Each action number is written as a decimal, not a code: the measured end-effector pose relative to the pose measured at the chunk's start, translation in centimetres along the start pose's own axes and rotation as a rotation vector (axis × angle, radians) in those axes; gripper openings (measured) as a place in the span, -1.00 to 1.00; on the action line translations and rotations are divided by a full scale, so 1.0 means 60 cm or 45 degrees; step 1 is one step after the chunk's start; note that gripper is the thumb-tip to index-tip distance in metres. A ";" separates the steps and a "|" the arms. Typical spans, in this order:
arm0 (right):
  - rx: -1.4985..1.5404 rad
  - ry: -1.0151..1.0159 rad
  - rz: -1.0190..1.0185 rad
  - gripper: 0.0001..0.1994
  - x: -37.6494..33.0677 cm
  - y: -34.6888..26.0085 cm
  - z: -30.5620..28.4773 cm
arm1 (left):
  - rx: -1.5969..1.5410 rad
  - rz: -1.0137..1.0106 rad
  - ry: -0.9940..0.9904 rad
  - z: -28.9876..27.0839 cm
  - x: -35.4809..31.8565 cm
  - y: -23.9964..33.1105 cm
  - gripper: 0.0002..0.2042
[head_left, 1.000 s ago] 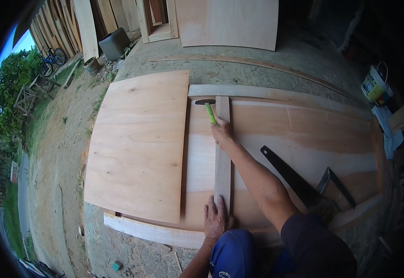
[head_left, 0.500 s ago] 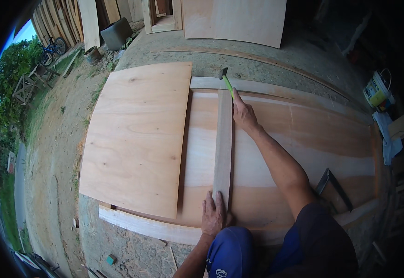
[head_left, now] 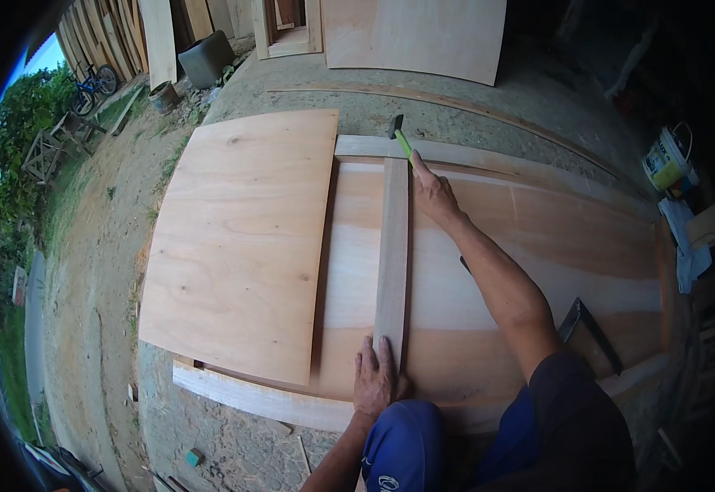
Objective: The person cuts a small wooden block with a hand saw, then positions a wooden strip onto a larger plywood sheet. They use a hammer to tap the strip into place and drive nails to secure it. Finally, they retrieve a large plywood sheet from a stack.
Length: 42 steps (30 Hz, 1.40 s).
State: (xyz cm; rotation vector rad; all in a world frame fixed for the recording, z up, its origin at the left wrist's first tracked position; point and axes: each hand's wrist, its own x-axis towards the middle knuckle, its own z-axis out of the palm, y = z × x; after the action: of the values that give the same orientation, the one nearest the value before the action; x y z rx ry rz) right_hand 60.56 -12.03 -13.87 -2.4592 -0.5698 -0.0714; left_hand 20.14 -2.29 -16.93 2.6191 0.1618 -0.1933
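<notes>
A hammer (head_left: 402, 139) with a dark head and a green handle is gripped in my right hand (head_left: 435, 197). Its head is raised near the far end of a wooden crosspiece (head_left: 392, 246). My left hand (head_left: 375, 385) holds the near end of that crosspiece, fingers reaching forward over it and its left edge, thumb partly hidden at the right. The crosspiece spans a low wooden frame (head_left: 251, 396) with a plywood panel (head_left: 554, 230) inside. Covering the frame's left part is a loose plywood sheet (head_left: 238, 246).
A dark metal square (head_left: 591, 328) lies on the panel at right, near my right arm. Beyond the frame, a long wood strip (head_left: 439, 100) rests on the concrete. A bucket (head_left: 669, 160) stands at the right; another plywood sheet (head_left: 415, 41) is upright at the back.
The hammer and my right hand have shifted only slightly. My right forearm has moved a little, and a small dark edge now shows beside it. My left hand stays on the crosspiece.
</notes>
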 end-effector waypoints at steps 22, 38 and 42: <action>0.641 -0.352 0.339 -0.74 -0.644 -0.187 -0.117 | 0.253 0.286 -0.205 -0.064 -0.058 -0.074 -0.19; 0.244 -0.506 0.135 -0.81 -0.801 -0.256 -0.038 | -0.019 0.116 0.218 -0.030 -0.119 -0.141 -0.39; 0.221 -0.601 0.165 -0.80 -0.781 -0.266 -0.039 | -0.057 0.091 0.211 -0.024 -0.124 -0.149 -0.39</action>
State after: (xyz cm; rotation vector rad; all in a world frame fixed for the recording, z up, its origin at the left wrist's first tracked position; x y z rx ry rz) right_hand 11.64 -19.76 -11.64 -2.3365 -0.5809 0.5996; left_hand 11.67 5.56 -18.72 2.5899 0.1273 0.0515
